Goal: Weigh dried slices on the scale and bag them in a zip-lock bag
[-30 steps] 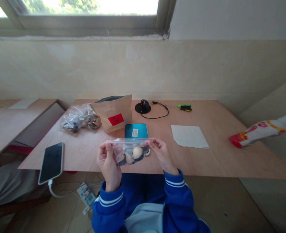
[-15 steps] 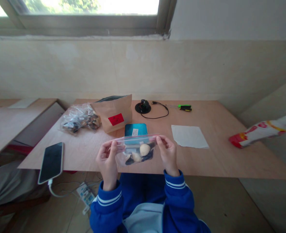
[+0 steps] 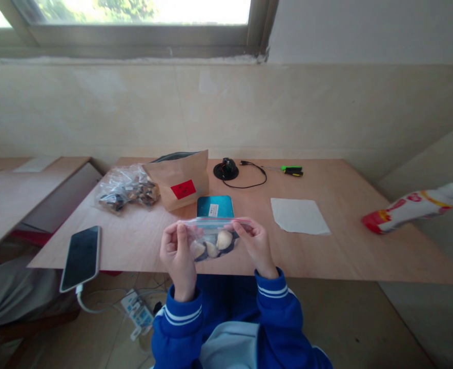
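Clear plastic zip bag (image 3: 213,238) of smooth, pale rounded pieces (image 3: 224,239) and dark fragments, held by its sides; left hand (image 3: 178,259) and right hand (image 3: 257,245) curled, fingers pinching the thin film closely; bag raised over the plywood table (image 3: 126,246), just before a teal case (image 3: 215,206).

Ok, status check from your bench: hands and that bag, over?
Left hand and right hand pinching the zip bag by its top edge, above the table. Pale lumps inside. Teal case just beyond.
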Action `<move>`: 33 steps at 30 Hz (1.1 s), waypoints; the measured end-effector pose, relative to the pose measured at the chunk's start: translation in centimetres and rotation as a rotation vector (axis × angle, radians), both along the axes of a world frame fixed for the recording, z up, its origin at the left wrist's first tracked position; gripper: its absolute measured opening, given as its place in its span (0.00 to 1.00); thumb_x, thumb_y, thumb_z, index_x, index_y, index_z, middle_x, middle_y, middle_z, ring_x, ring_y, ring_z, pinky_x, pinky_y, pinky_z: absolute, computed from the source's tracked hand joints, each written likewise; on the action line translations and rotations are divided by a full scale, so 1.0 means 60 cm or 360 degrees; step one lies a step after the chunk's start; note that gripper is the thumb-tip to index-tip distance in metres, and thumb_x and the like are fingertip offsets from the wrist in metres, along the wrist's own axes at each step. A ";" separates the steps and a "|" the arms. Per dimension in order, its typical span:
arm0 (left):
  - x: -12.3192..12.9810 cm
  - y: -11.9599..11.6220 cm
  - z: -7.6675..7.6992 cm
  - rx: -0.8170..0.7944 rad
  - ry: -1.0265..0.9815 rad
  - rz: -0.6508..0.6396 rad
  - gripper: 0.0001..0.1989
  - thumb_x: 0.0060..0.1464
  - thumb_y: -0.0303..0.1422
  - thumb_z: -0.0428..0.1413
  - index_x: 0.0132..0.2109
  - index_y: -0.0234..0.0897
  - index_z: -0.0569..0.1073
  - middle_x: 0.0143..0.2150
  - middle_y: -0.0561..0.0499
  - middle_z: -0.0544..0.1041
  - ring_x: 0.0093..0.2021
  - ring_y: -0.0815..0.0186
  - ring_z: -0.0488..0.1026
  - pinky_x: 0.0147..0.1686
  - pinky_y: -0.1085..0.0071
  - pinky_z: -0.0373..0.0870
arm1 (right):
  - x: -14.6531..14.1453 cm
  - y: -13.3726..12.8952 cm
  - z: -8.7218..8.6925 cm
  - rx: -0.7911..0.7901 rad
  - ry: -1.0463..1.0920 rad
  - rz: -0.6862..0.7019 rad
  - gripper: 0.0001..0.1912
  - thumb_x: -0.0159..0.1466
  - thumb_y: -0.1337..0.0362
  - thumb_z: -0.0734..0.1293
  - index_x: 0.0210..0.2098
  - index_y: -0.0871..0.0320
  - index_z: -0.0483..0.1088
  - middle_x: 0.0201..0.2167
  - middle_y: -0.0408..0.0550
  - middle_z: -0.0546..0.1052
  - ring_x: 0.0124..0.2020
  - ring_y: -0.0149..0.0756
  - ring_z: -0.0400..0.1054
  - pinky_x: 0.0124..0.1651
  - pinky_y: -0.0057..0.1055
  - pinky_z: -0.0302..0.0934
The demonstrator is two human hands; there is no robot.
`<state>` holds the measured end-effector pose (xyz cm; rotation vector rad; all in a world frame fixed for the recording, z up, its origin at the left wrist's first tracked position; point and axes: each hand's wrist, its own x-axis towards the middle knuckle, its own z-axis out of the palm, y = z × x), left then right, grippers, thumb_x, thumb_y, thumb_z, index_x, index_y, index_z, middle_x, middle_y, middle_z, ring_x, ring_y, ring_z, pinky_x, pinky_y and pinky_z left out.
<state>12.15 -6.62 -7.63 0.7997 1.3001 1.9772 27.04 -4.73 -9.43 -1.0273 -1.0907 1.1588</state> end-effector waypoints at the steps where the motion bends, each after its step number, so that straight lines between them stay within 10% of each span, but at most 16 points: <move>1: -0.001 0.000 -0.001 -0.0001 -0.0015 -0.0010 0.14 0.55 0.42 0.58 0.34 0.35 0.71 0.27 0.54 0.75 0.26 0.71 0.73 0.29 0.76 0.71 | -0.001 0.000 -0.001 -0.0007 0.0005 0.0009 0.14 0.58 0.53 0.70 0.34 0.58 0.73 0.31 0.49 0.82 0.35 0.39 0.78 0.41 0.35 0.71; 16: -0.017 -0.005 -0.002 0.0015 0.0538 -0.0449 0.09 0.55 0.36 0.58 0.32 0.35 0.76 0.31 0.51 0.79 0.35 0.68 0.75 0.38 0.74 0.71 | 0.024 -0.003 0.002 0.0195 -0.0358 -0.0166 0.11 0.61 0.55 0.68 0.35 0.57 0.73 0.34 0.48 0.81 0.38 0.38 0.75 0.44 0.36 0.69; 25: -0.026 -0.015 0.033 0.0166 0.1299 -0.0701 0.04 0.57 0.28 0.55 0.36 0.37 0.76 0.32 0.54 0.77 0.32 0.72 0.73 0.34 0.79 0.68 | 0.002 -0.017 0.109 0.0987 -0.1045 0.0073 0.08 0.64 0.66 0.66 0.44 0.54 0.70 0.44 0.46 0.77 0.48 0.37 0.69 0.54 0.38 0.60; 33: -0.034 -0.027 0.053 0.0250 0.1630 -0.0721 0.07 0.59 0.23 0.52 0.39 0.35 0.74 0.34 0.52 0.75 0.32 0.74 0.72 0.33 0.83 0.67 | -0.015 -0.021 0.118 0.0915 -0.1116 0.0152 0.01 0.63 0.66 0.68 0.35 0.55 0.71 0.35 0.43 0.78 0.40 0.35 0.70 0.46 0.36 0.61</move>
